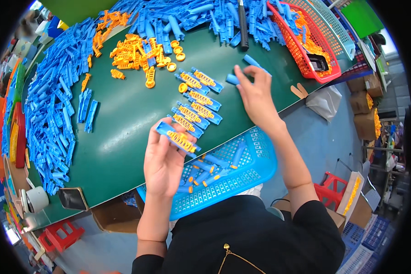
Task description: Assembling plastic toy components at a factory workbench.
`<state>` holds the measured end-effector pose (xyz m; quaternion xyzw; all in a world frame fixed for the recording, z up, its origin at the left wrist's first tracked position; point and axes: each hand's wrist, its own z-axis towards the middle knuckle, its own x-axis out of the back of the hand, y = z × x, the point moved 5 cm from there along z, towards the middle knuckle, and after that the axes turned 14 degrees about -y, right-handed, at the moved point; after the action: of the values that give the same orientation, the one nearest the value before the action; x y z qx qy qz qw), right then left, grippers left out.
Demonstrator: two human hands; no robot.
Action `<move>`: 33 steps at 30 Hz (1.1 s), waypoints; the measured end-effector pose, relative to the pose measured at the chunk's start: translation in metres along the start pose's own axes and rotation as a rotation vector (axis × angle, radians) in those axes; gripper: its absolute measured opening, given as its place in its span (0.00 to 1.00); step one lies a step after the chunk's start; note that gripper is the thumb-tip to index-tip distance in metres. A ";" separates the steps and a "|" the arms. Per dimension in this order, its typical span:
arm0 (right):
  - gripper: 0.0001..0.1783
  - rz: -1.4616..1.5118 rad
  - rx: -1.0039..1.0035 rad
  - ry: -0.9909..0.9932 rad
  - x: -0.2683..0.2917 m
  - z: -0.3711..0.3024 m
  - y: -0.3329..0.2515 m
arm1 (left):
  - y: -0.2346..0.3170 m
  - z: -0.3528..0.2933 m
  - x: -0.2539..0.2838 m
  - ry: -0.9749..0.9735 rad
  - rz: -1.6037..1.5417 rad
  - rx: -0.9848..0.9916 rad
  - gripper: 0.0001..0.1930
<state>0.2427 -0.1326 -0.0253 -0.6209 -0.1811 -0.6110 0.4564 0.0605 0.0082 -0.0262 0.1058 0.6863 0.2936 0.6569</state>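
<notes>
My left hand is closed around a blue half-shell with a ribbed orange insert lying in it, held over the near table edge. My right hand reaches over the table at the right, fingers curved and apart. Under its fingertips is a plain blue half-shell; another blue shell lies just beyond the fingers. Whether the fingertips touch either one I cannot tell. Between my hands several filled half-shells rest side by side in a slanted row, an orange round cap next to them.
Loose orange inserts and round caps lie farther back. Heaps of blue shells line the left and far sides. A dark-handled tool and red basket are at the back right. A blue basket with blue-orange tubes sits below the table edge.
</notes>
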 end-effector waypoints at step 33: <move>0.18 1.085 0.152 -0.183 -0.009 -0.030 -0.105 | -0.008 -0.009 0.004 0.061 0.274 0.023 0.15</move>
<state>0.1410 -0.0990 -0.0025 -0.6411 0.0821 -0.2172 0.7315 0.0535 0.0017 -0.0340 0.1969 0.6884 0.3758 0.5883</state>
